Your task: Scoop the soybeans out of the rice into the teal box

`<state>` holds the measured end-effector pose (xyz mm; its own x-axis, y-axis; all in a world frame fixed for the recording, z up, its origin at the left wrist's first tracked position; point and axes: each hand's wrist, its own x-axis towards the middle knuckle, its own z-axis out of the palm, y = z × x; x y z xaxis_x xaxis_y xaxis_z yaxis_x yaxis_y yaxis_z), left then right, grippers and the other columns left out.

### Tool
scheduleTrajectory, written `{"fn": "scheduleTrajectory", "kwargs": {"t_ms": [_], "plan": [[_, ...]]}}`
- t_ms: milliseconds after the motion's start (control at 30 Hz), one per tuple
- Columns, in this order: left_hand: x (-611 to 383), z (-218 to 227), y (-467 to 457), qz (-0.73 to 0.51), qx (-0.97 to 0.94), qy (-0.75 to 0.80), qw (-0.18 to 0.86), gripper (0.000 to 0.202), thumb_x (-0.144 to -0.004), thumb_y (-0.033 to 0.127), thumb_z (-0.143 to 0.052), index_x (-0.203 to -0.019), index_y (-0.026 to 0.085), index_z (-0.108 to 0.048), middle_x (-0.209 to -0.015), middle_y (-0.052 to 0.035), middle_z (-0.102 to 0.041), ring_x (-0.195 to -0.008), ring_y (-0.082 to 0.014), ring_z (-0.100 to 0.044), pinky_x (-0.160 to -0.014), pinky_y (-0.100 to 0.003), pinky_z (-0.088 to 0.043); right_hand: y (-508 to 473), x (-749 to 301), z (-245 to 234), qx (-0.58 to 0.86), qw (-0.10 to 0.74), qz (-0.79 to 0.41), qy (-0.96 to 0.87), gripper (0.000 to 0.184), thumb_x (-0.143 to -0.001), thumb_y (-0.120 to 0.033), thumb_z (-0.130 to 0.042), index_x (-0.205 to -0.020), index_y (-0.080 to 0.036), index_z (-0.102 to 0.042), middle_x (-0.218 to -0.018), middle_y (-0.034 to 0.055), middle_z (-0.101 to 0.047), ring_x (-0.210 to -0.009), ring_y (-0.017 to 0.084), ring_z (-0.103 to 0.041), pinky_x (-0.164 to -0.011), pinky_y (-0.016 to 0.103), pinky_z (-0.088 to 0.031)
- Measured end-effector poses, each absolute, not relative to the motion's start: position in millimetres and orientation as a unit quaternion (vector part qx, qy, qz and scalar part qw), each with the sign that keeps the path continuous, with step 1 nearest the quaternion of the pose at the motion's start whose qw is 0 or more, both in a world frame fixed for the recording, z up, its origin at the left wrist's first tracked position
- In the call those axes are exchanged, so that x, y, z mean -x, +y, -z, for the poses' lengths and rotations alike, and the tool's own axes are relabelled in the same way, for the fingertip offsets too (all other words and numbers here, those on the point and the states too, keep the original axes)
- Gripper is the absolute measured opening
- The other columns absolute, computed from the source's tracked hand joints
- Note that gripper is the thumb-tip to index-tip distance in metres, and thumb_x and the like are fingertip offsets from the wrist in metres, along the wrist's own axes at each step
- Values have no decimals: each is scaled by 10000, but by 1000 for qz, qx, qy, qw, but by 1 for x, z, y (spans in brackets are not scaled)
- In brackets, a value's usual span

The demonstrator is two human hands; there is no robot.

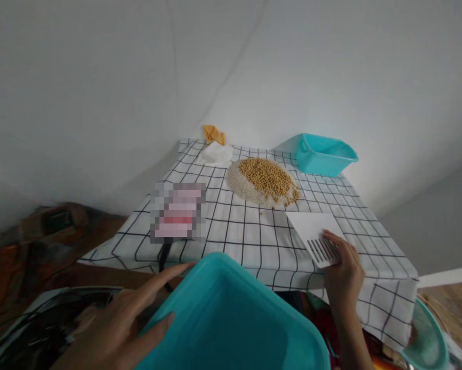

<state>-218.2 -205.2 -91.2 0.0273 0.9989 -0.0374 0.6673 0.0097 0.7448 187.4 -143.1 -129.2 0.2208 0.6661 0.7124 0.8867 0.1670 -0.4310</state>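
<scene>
A teal plastic bin (231, 318) is close in front of me, just below the table's near edge. My left hand (126, 313) grips its left rim, thumb over the edge and fingers along the outside. My right hand (344, 262) is closed on the slotted end of a white plastic scraper (311, 226). The scraper's broad blade points away from me, over or against the tablecloth; I cannot tell which. Beyond it lies a heap of yellow soybeans (269, 177) on top of a pale, rice-like grain (238, 182).
A second teal bin (327, 156) stands at the table's back right. At the back left are a white cloth or bag (216, 154) and a yellow cloth (214, 134). A blurred-out pink item (179, 213) lies left on the checked tablecloth (223, 231). Clutter fills the lower left.
</scene>
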Motion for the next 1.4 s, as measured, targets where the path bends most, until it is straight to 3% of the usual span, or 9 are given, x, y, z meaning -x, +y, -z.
{"fn": "scheduleTrajectory", "kwargs": {"t_ms": [67, 200, 300, 467, 667, 900, 1067, 1267, 1400], "plan": [[208, 86, -203, -219, -674, 616, 343, 571, -834, 480, -581, -1359, 696, -516, -1137, 150, -830, -1021, -340, -780, -875, -534, -634, -143, -188, 131, 625, 466, 136, -612, 433, -776, -90, -473, -1120, -190, -716, -1140, 122, -770, -1057, 294, -677, -918, 445, -526], [188, 82, -197, -151, -699, 589, 376, 563, -882, 362, -525, -1418, 527, -578, -1015, 46, -858, -876, -297, -796, -825, -461, -639, -142, -188, 132, 619, 472, 144, -611, 386, -808, -98, -492, -1103, -186, -724, -1119, 119, -778, -1039, 290, -684, -917, 435, -522], [181, 84, -196, -167, -687, 585, 399, 626, -843, 308, -535, -1421, 546, -558, -1109, 82, -845, -1016, -304, -789, -914, -501, -629, -142, -187, 131, 617, 472, 134, -615, 414, -789, -76, -483, -1108, -187, -721, -1137, 114, -776, -1064, 287, -679, -938, 440, -519], [172, 88, -200, -204, -689, 582, 381, 595, -852, 254, -553, -1422, 409, -626, -1434, 12, -705, -1322, -307, -655, -1162, -497, -487, -142, -186, 131, 614, 477, 122, -617, 442, -766, -53, -483, -1113, -197, -714, -1157, 106, -773, -1096, 275, -671, -950, 432, -517], [169, 99, -223, -159, -718, 581, 348, 387, -915, 349, -568, -1246, 424, -754, -1313, 0, -779, -1221, -319, -715, -1070, -492, -573, -143, -185, 130, 618, 474, 117, -616, 416, -788, -66, -491, -1110, -205, -714, -1155, 93, -775, -1091, 278, -673, -958, 443, -516], [197, 125, -220, -199, -809, 444, 329, 383, -1012, 226, -416, -1191, 332, -738, -1190, -5, -818, -1080, -220, -775, -927, -289, -631, -144, -183, 128, 611, 486, 115, -615, 387, -790, -74, -528, -1095, -223, -715, -1136, 91, -779, -1066, 290, -677, -952, 454, -518], [198, 142, -213, -198, -884, 365, 217, 244, -1033, 267, -508, -1186, 303, -694, -1318, -80, -746, -1244, -260, -690, -969, -305, -614, -144, -184, 130, 608, 487, 119, -616, 401, -772, -69, -527, -1091, -224, -714, -1134, 90, -779, -1065, 289, -674, -959, 453, -513], [190, 162, -236, -255, -842, 417, 226, 267, -1053, 310, -489, -872, 253, -677, -742, 12, -626, -683, -150, -611, -635, -184, -539, -145, -184, 129, 607, 483, 117, -620, 427, -744, -60, -521, -1091, -217, -714, -1127, 92, -780, -1065, 292, -678, -940, 446, -517], [185, 163, -248, -271, -806, 454, 264, 271, -1004, 402, -594, -799, 243, -673, -752, 0, -624, -721, -182, -603, -658, -236, -551, -145, -186, 129, 609, 478, 115, -623, 455, -732, -56, -513, -1106, -221, -713, -1136, 89, -779, -1071, 296, -677, -937, 448, -516]]}}
